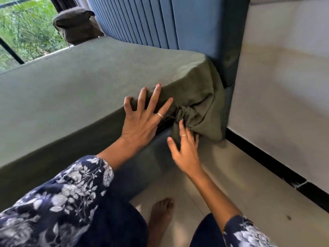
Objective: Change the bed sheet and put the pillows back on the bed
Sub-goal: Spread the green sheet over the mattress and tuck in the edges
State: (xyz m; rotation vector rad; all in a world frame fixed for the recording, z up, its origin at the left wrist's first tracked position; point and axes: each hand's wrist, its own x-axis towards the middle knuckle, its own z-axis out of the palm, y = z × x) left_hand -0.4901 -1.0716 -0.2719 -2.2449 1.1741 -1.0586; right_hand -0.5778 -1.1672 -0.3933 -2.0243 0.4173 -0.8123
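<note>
Green leaves fill the window [21, 29] at the far left, and just beside it a dark brown pillow [76, 24] stands propped at the far corner of the bed, against the blue ribbed headboard [160, 20]. The olive-green bed sheet [71, 82] lies smooth and flat over the mattress, running from the left edge of the view to the near corner by the headboard, where it hangs down the side in folds. A navy sleeve [58, 193] with a white flower print covers the left forearm low in the view. The left hand [140, 120] lies flat on the mattress edge, its fingers [156, 94] spread wide and pressed on the sheet, with nothing gripped; a thin ring shows on one finger. Just right of it, the loose cloth at the corner is gathered into a knot [185, 113] that hangs against the side of the bed. The right hand [185, 150] is below the knot, its fingers [181, 127] loosely open and touching the bunched cloth under the knot rather than closed round it; rings show here too. Under the hands the blue-grey bed base [151, 157] runs along the floor. A bare foot [160, 216] stands on the pale tiled floor [240, 175]. At the right, a white wall [284, 86] with a black skirting meets the floor.
</note>
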